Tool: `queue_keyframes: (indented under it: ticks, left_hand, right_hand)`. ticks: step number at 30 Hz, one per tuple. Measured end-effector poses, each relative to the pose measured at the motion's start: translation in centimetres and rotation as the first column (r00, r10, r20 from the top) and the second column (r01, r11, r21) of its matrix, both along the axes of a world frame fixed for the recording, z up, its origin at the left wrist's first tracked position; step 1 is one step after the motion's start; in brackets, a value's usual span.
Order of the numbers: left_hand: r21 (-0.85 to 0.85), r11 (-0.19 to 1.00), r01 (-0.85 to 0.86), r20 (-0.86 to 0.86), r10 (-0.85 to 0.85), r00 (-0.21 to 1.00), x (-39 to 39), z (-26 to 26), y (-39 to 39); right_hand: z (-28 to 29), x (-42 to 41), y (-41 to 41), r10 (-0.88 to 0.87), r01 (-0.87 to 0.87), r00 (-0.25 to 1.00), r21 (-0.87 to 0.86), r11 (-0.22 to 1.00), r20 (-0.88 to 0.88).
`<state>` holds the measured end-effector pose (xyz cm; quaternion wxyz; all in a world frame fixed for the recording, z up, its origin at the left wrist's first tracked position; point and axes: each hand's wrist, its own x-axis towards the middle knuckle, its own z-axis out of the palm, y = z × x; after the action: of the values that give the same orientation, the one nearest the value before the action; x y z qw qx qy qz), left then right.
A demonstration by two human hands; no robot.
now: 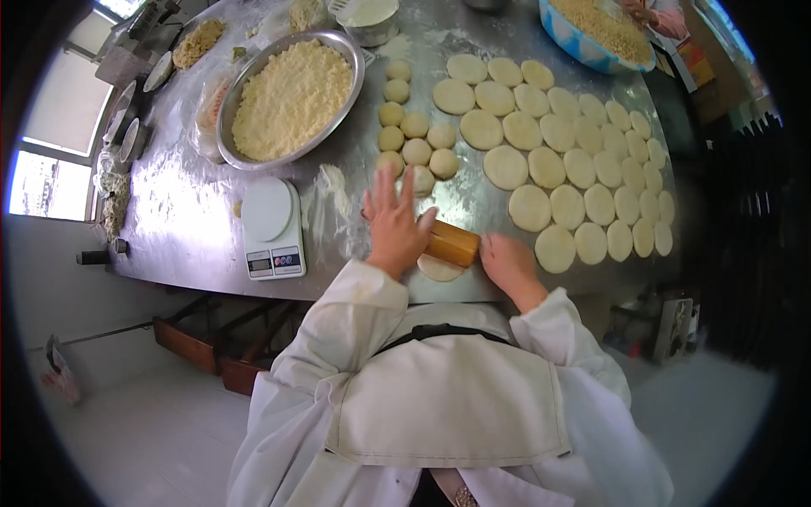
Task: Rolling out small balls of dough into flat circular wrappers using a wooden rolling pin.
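Note:
A wooden rolling pin [452, 244] with a thick barrel lies tilted over a flat dough round [440, 269] near the steel table's front edge. My right hand [510, 265] is closed at the pin's right end, its grip there hidden by the fingers. At the other end is my left hand [394, 227], fingers spread and stretched forward, thumb beside the barrel; whether its palm presses on the pin is hidden. Just beyond its fingertips sit several dough balls [416, 152] in a cluster. Rows of flattened dough rounds [547, 166] cover the table to the right.
A steel bowl of pale crumbly filling [292, 100] stands left, behind a white digital kitchen scale [274, 228]. Loose flour [334, 190] marks the steel table [174, 215]. At far right, another person's hand [640, 11] is at a blue-and-white basin [573, 44] of crumbly brownish food.

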<state>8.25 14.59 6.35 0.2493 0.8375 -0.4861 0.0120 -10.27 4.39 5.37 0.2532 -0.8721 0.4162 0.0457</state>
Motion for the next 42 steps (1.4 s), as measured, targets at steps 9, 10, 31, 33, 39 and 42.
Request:
queue_keyframes:
  ticks: [9,10,31,33,39,42]
  left_hand:
    - [0.229,0.937,0.263,-0.193,-0.221,0.956,-2.6,-3.7,3.9]
    - [0.186,0.912,0.367,-0.205,-0.329,0.922,-2.7,-3.8,3.1]
    - [-0.034,0.996,-0.076,-0.669,0.034,0.743,1.5,1.2,6.7]
    - [0.096,0.959,-0.265,-0.677,0.258,0.689,2.7,-1.4,7.5]
    - [0.251,0.956,-0.148,-0.134,0.186,0.973,0.1,-3.8,5.9]
    - [0.313,0.936,-0.162,-0.167,0.223,0.961,-0.6,-3.2,4.5]
  right_hand:
    - [-4.8,-8.6,0.6,-0.63,0.307,0.63,0.6,0.739,0.454]
    - [-4.8,-8.8,0.8,-0.632,0.308,0.628,0.6,0.738,0.454]
    - [-4.3,-8.5,1.3,-0.743,0.301,0.523,0.725,0.62,0.418]
    - [-4.0,-8.1,1.3,-0.766,0.296,0.49,0.748,0.594,0.416]
    - [-5.2,-9.0,1.0,-0.689,0.306,0.604,0.682,0.664,0.401]
    - [-4.1,-8.0,1.5,-0.771,0.297,0.503,0.76,0.579,0.391]
